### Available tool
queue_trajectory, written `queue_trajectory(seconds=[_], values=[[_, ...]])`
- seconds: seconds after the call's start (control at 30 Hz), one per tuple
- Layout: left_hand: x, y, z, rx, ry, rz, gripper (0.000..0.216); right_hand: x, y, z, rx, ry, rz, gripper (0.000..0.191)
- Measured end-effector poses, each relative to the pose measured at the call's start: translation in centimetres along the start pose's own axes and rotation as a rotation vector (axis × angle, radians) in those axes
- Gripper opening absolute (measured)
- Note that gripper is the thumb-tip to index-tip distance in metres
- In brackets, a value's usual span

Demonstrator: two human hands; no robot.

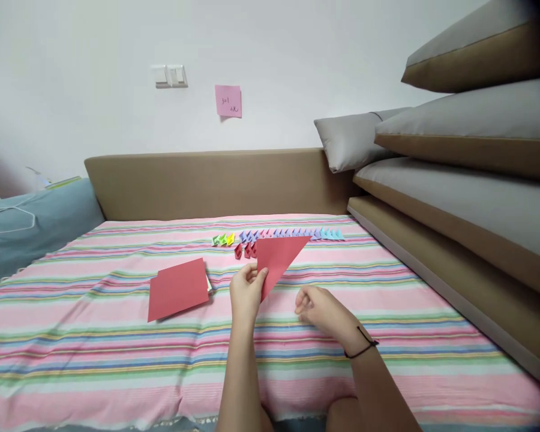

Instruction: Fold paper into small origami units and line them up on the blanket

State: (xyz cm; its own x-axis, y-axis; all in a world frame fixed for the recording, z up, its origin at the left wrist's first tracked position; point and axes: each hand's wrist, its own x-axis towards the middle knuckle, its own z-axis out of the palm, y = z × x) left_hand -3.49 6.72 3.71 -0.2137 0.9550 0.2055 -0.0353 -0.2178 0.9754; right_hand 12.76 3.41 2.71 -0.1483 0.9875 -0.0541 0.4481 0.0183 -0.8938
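Nearest, a black cord bracelet (362,344) circles the right wrist. The right hand (317,306) hangs just beside the work, fingers curled in narrow against the thumb. At about nine o'clock from it, the left hand (248,289) pinches a red paper triangle (279,259) by its left edge, thumb on top. The triangle lies between one and two o'clock from the left hand and near eleven from the right, which is apart from it; its long slanted side faces the right hand.

At nine o'clock from the left hand, a stack of red paper (180,290) lies on the striped sheet (130,360). Beyond, toward twelve, sit small folded red pieces (238,251), and behind them a row of folded colored pieces (333,234) reaching from about eleven to two. Farther off stands a brown backrest (207,187).
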Motion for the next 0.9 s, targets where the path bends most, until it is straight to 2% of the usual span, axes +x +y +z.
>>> queue_trajectory(seconds=[0.07,0.13,0.2,0.33,0.37,0.47,0.53,0.63,0.73,0.83,0.9], values=[[-0.5,-0.3,-0.6,0.003,0.009,-0.015,0.020,0.7,0.1,0.3,0.050,-0.004,0.013,0.006],[-0.9,-0.4,-1.0,0.002,0.016,-0.031,0.021,0.8,0.4,0.7,0.107,-0.054,0.032,0.016],[-1.3,-0.3,-1.2,-0.018,0.022,-0.047,0.023,0.3,0.8,1.0,0.167,-0.093,0.045,0.023],[-1.9,0.2,-1.1,-0.051,0.051,-0.075,0.027,-1.3,1.5,0.8,0.296,-0.079,0.019,0.025],[-2.0,0.4,-1.1,-0.054,0.054,-0.090,0.028,-1.7,1.5,0.7,0.343,-0.133,0.002,0.022],[-2.2,0.6,-0.9,-0.066,0.052,-0.119,0.029,-2.5,1.2,0.6,0.458,-0.415,-0.024,0.016],[-2.3,0.7,-0.9,-0.064,0.050,-0.120,0.030,-2.7,0.7,0.7,0.493,-0.474,-0.041,0.023],[-2.2,0.6,-0.9,-0.037,0.041,-0.126,0.031,-2.5,-0.1,0.9,0.625,-0.264,-0.098,0.022],[-2.1,0.4,-0.8,-0.025,0.016,-0.143,0.032,-1.9,-0.7,1.1,0.937,-0.058,-0.115,0.016],[-2.1,0.4,-0.6,-0.027,-0.020,-0.159,0.033,-1.2,-0.8,1.3,1.231,0.070,-0.084,0.014],[-2.2,0.4,-0.3,-0.034,-0.043,-0.173,0.033,-0.8,-0.7,1.4,1.353,0.105,-0.054,0.016]])
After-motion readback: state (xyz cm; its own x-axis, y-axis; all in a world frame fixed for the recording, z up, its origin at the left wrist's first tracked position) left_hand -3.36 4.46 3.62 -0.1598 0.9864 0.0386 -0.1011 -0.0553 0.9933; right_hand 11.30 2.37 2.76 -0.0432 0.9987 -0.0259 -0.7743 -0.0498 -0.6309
